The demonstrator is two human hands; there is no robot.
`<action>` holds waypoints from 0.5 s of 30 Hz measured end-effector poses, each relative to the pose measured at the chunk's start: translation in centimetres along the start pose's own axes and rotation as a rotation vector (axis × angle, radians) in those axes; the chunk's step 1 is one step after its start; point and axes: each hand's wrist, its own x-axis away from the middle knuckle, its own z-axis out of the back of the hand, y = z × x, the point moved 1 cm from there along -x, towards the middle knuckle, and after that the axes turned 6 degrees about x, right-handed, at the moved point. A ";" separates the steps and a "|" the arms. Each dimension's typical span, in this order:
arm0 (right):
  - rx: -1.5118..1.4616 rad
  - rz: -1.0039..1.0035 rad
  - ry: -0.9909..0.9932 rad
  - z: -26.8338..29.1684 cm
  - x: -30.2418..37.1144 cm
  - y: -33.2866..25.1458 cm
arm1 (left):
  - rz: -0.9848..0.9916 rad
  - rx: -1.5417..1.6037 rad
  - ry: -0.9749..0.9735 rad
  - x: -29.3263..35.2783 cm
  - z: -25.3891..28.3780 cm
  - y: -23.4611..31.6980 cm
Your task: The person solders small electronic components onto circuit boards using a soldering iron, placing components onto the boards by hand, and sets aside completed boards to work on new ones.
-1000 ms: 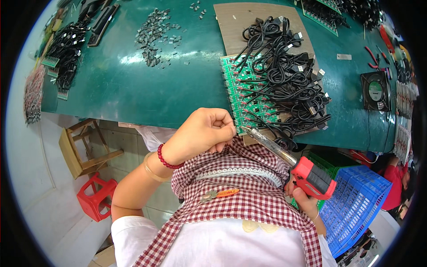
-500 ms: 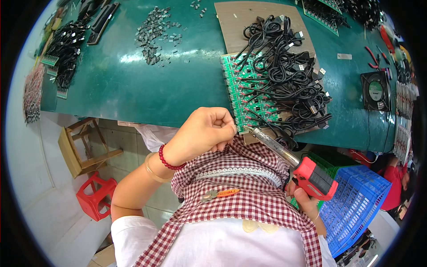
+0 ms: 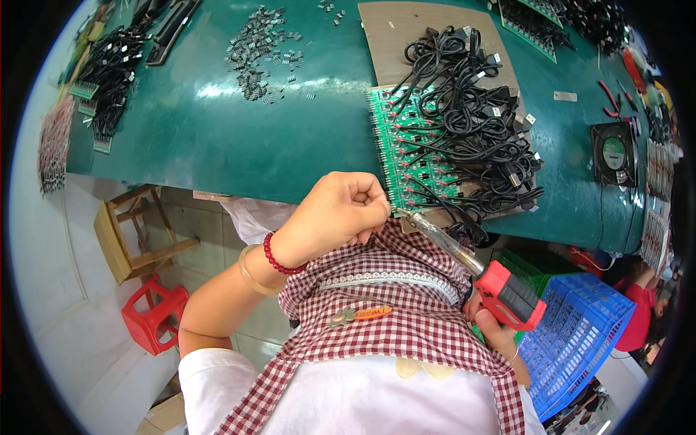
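Beside the circuit board, the left hand pinched narrowly, contents unclear. The right hand gripped the soldering iron; its tip there needed steady, brief contact.

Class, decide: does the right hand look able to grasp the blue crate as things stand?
Probably not: the right hand is taken up holding the soldering iron, though the blue crate shows beside it in view.
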 end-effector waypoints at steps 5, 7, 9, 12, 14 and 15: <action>0.257 0.080 -0.090 0.5 0.1 -0.3 | -0.011 -0.004 0.002 0.0 0.1 -0.1; 0.143 0.039 -0.040 0.1 0.4 -0.4 | -0.017 -0.005 0.001 0.0 0.0 -0.2; 0.033 -0.005 0.011 -0.3 0.6 -0.8 | -0.006 -0.011 0.004 0.0 0.0 -0.1; -0.104 -0.057 0.125 -0.4 0.6 -1.3 | -0.006 -0.006 0.005 0.0 0.0 -0.1; -0.145 -0.050 0.079 -0.3 0.5 -1.0 | -0.008 -0.006 0.008 0.0 0.0 -0.2; -0.145 -0.048 0.078 -0.2 0.5 -0.8 | -0.009 -0.005 0.010 0.1 0.0 -0.2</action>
